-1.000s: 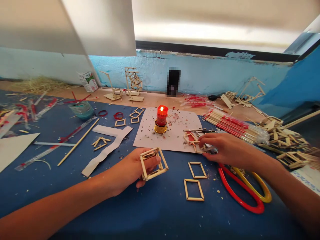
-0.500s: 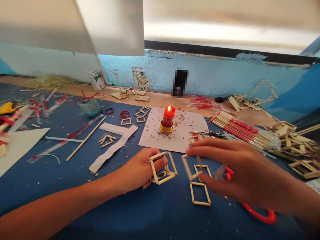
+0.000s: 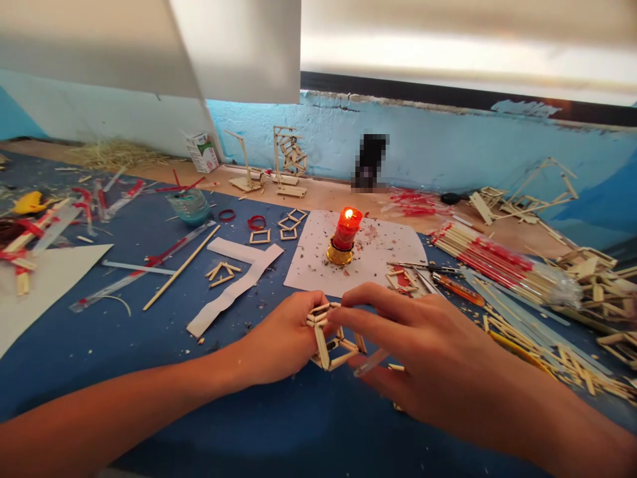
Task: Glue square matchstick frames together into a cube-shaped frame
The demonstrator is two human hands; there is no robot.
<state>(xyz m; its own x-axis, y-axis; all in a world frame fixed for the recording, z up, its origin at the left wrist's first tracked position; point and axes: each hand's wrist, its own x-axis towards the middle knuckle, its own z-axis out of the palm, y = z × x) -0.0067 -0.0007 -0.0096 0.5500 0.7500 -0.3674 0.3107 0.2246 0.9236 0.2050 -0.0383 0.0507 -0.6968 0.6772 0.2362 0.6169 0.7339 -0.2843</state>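
Your left hand [image 3: 291,335] is clamped on the cube [image 3: 322,348], which sits at its fingertips, between both hands, with no clear long axis. The cube lies just left of your right hand [image 3: 418,352], whose fingers reach over its top while a clear stick [image 3: 371,364] pokes out below; I cannot tell what they pinch. Half a second ago, that hand was apart from the cube, carrying a square; now its fingers meet the cube

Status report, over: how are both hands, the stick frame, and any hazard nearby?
Left hand: gripping stick frame. Right hand: fingers at frame's top, grip unclear. Frame: partly hidden by right hand. Hazard: lit candle beyond, apart from hands.
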